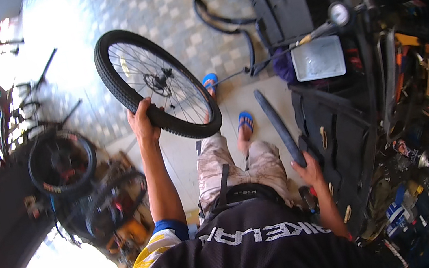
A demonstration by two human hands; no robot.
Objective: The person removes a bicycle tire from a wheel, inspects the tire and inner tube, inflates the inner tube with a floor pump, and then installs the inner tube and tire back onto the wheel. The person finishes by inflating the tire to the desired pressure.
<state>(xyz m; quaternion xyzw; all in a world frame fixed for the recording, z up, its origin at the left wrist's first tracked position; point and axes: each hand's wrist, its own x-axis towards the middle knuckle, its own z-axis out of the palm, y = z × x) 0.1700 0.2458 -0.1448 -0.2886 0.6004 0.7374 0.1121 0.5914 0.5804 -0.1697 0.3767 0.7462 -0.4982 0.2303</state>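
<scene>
Head view: the left grip (143, 122) clasps the knobbly tyre (118, 91) of a spoked bicycle wheel (161, 83); right of that wheel, the right grip (309, 169) grasps a dark tube (279, 127) by its near end.

Tyre (118, 88) of the wheel (160, 82): matt, knobbly rubber; right of the wheel, a smooth, dull, rubber-looking tube (279, 128) and, farther off, a glossy, translucent plastic tub (321, 74); below the wheel, matt cloth trousers (214, 165).
</scene>
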